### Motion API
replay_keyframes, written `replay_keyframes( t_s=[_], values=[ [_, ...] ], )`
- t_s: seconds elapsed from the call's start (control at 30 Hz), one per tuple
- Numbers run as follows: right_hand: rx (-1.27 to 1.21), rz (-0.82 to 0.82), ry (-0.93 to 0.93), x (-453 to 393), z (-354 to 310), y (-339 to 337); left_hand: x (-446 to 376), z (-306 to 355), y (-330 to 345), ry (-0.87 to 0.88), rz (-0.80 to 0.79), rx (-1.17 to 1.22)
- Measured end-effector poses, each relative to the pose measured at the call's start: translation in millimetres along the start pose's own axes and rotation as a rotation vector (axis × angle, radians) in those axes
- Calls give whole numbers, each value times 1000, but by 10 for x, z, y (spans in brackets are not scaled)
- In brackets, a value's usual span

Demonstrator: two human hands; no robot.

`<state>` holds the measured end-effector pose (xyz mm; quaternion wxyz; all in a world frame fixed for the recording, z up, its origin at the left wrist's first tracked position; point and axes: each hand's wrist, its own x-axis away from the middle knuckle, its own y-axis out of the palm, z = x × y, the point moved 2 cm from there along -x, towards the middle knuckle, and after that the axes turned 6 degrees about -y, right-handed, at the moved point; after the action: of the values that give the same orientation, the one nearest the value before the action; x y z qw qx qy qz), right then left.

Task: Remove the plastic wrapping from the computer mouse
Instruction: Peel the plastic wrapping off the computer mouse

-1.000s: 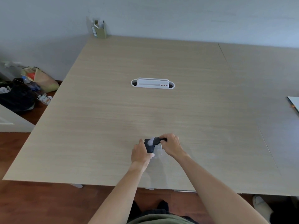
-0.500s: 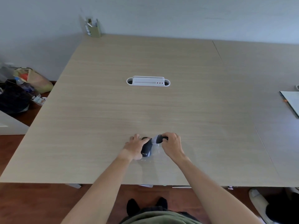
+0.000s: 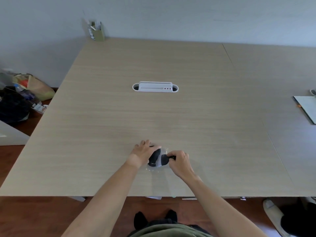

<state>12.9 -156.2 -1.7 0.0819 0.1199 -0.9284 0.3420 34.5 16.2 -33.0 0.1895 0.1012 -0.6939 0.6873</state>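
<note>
A black computer mouse (image 3: 154, 159) lies on the wooden table (image 3: 153, 117) near its front edge, with white lettering on its near end. Clear plastic wrapping (image 3: 152, 169) surrounds it and spreads on the table beside it. My left hand (image 3: 143, 151) rests over the mouse's left side, fingers spread and pressing it down. My right hand (image 3: 179, 161) pinches a dark part at the mouse's right side together with the plastic. Whether that part is the mouse or a separate piece is unclear.
A white cable tray (image 3: 155, 87) is set into the table's middle. A pen holder (image 3: 97, 31) stands at the far left corner. A notebook (image 3: 307, 108) lies at the right edge. Bags (image 3: 25, 96) sit on the floor to the left.
My left hand has slid from gripping the mouse's near end to lying flat over its left side. The mouse has turned so that its lettered end faces me.
</note>
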Motion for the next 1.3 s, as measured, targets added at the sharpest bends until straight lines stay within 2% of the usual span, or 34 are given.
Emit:
replay_keyframes(
  t_s=[0.13, 0.23, 0.33, 0.47, 0.67, 0.83, 1.0, 1.1, 1.17, 1.3],
  values=[
    [54, 84, 2, 18, 83, 10, 13, 9, 46, 58, 6, -52],
    [-16, 54, -7, 42, 50, 2, -16, -15, 45, 8, -4, -31],
    [29, 31, -21, 38, 56, 26, -47, -46, 21, -51, -29, -5],
    [47, 127, -3, 12, 110, 19, -51, -61, 58, -92, -37, 68],
    [82, -22, -160, 48, 8, 95, -21, -107, 136, -45, 6, 137],
    [97, 139, -101, 17, 70, 87, -10, -156, 152, -68, 0, 183],
    [100, 4, -216, -9, 40, 142, -20, -179, 125, -114, -5, 265],
    [94, 117, -117, -102, 129, 74, -13, -175, 120, -130, -60, 284],
    [76, 177, -150, -104, 126, 41, -18, -177, 135, -125, -56, 262],
    [73, -10, -329, -10, 14, 165, -20, -181, 119, -125, -38, 259]
  ],
)
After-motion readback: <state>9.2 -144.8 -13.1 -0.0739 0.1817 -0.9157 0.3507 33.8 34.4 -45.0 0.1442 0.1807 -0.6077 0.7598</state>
